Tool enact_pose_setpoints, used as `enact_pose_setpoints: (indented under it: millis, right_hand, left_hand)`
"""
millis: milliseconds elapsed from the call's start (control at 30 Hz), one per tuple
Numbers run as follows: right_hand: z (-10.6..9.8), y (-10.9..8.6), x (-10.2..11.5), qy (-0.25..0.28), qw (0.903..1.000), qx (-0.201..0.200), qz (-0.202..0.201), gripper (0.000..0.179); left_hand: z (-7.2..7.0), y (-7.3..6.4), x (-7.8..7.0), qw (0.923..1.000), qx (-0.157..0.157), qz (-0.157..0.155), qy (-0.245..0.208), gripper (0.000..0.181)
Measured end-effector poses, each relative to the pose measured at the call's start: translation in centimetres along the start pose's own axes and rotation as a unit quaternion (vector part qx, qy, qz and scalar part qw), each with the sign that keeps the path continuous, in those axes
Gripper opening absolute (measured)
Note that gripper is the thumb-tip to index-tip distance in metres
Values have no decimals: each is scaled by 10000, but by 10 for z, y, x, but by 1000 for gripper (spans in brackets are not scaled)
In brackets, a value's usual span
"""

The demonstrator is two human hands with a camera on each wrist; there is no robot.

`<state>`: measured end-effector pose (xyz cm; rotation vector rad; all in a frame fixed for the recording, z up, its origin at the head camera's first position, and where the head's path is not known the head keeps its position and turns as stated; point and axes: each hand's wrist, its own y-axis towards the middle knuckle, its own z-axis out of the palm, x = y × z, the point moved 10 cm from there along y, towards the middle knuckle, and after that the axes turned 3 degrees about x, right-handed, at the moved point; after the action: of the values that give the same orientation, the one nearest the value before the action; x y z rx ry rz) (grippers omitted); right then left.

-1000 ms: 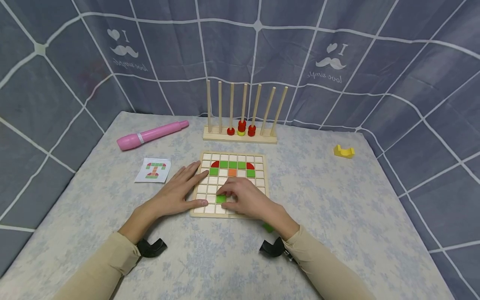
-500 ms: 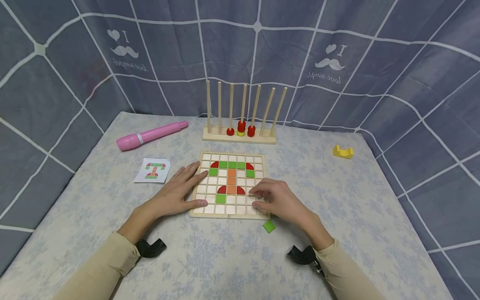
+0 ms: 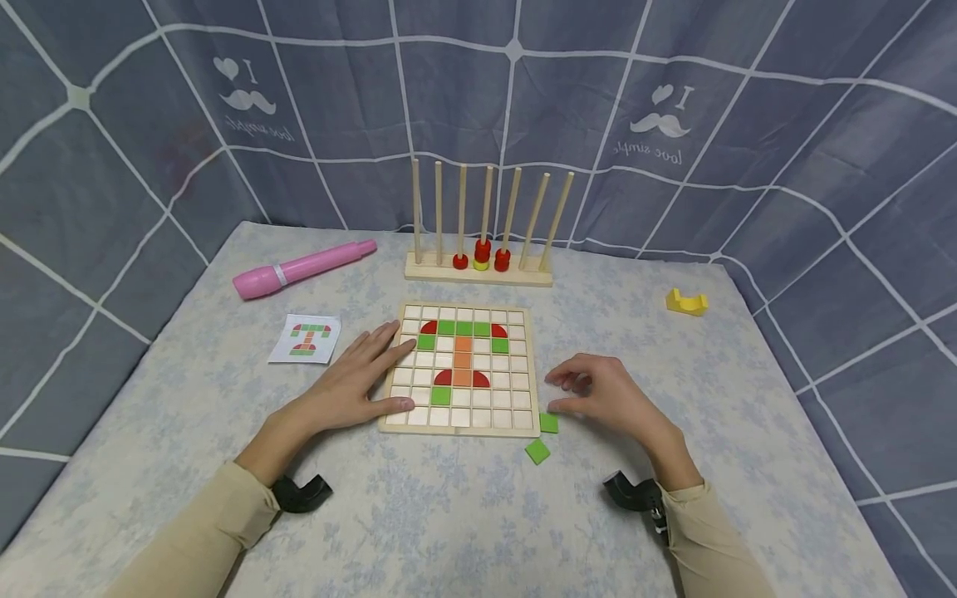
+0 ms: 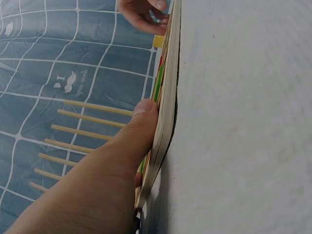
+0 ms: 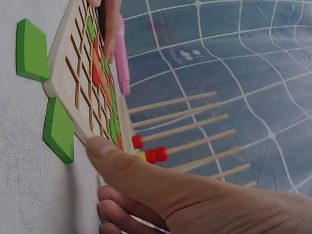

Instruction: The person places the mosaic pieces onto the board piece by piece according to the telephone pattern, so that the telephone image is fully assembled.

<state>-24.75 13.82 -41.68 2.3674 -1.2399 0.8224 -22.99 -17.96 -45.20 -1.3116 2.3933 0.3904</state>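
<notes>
A wooden grid board lies mid-table, its coloured tiles forming a T-like pattern. Green tiles and red rounded corner pieces make the top bar; orange square tiles run down the middle to red quarter-round pieces. A single green tile sits below the left red one. My left hand rests with spread fingers on the board's left edge. My right hand, holding nothing, hovers right of the board with loosely bent fingers. Beside its thumb lies a loose green tile, with another green tile nearer me.
Left of the board is a white card printed with a similar T-like pattern. A pink club-shaped object lies behind it. At the back stands a wooden peg rack with red and yellow beads; a yellow notched block sits far right.
My right hand has drawn back rightward from the lower green tile on the board to beside its right edge, uncovering the orange and red pieces and both loose green tiles. The left hand stays put.
</notes>
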Motion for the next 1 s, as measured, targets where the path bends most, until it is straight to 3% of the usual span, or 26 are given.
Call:
enact_pose_setpoints:
  millis: [400, 1000]
  right_hand:
    - [13, 1, 1, 419, 9978, 514, -70, 24]
    - [20, -5, 5, 397, 9940, 1010, -125, 37]
  left_hand:
    - [-3, 0, -3, 9999, -66, 92, -31, 94]
    - [-2, -1, -2, 10000, -5, -1, -43, 96]
